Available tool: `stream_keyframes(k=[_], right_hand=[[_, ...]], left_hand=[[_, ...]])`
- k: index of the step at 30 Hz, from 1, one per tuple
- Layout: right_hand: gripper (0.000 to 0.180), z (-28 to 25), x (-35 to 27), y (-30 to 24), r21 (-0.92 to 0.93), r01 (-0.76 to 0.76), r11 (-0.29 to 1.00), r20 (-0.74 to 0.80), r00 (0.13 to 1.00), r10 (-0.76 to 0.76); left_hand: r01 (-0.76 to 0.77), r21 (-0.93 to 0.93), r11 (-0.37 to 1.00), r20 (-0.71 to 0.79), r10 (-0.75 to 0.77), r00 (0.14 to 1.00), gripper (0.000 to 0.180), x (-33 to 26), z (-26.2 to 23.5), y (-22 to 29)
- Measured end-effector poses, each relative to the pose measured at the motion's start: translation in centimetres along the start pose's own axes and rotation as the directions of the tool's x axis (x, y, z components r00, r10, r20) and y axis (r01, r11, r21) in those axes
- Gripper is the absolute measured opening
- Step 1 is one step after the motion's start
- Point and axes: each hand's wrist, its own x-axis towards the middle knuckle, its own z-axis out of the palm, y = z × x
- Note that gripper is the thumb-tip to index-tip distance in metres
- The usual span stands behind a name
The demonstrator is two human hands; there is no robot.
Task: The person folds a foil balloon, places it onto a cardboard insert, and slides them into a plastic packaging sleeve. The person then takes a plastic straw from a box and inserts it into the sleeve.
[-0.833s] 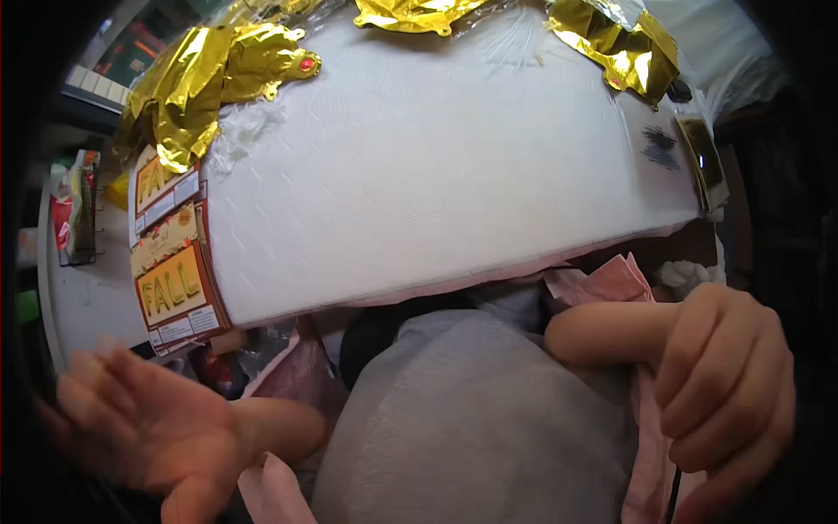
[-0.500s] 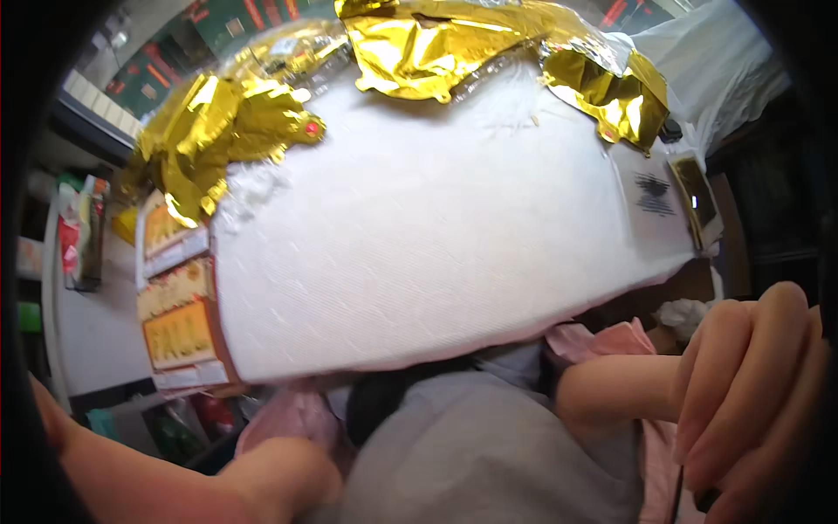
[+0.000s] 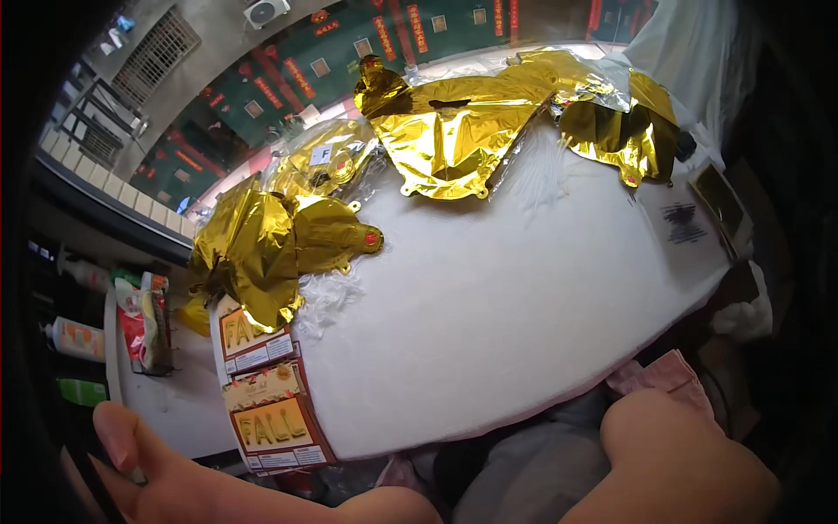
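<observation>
My left hand (image 3: 118, 445) is raised at the lower left rim, near the left edge of the white-covered table (image 3: 489, 349). A thumb or finger points up; a thin dark strip crosses in front of the other fingers, and the dark rim hides most of them. Of my right arm only the bent forearm (image 3: 690, 454) shows at the lower right, its hand out of view. Crumpled gold foil balloons (image 3: 454, 131) lie along the table's far side, with another gold foil balloon (image 3: 253, 244) at the left. Balloon packages (image 3: 275, 424) with orange fronts lie at the near left corner.
White straws or strips (image 3: 332, 301) lie beside the left balloon. A clear package (image 3: 685, 218) and a gold-faced flat item (image 3: 720, 205) rest at the right edge. Further left, a shelf holds a red-and-white bag (image 3: 144, 323) and an orange-labelled bottle (image 3: 78, 339). A window stands behind the table.
The view has tilted up, showing more of the window and the yard outside. My right hand has gone out of view; my left hand has come into view at the lower left.
</observation>
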Motion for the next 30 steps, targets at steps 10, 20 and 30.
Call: stream_keyframes(k=[10, 20, 30], right_hand=[[0.014, 1.8, 2.4, 2.9, 0.139, -0.070, 0.988, -0.049, 0.996, 0.077], [0.018, 1.8, 3.5, 4.7, 0.303, -0.127, 0.945, -0.105, 0.981, 0.165], [0.023, 3.1, 4.3, 5.9, 0.451, -0.169, 0.877, -0.146, 0.955, 0.259]], left_hand=[[0.013, -0.008, 1.000, -0.094, -0.013, 0.995, 0.050, 0.4, 1.3, 0.1], [0.030, -0.002, 1.000, -0.159, -0.030, 0.987, 0.048, 0.1, 2.8, 1.5], [0.048, -0.008, 0.999, -0.229, -0.048, 0.972, 0.046, 0.2, 3.8, 2.7]])
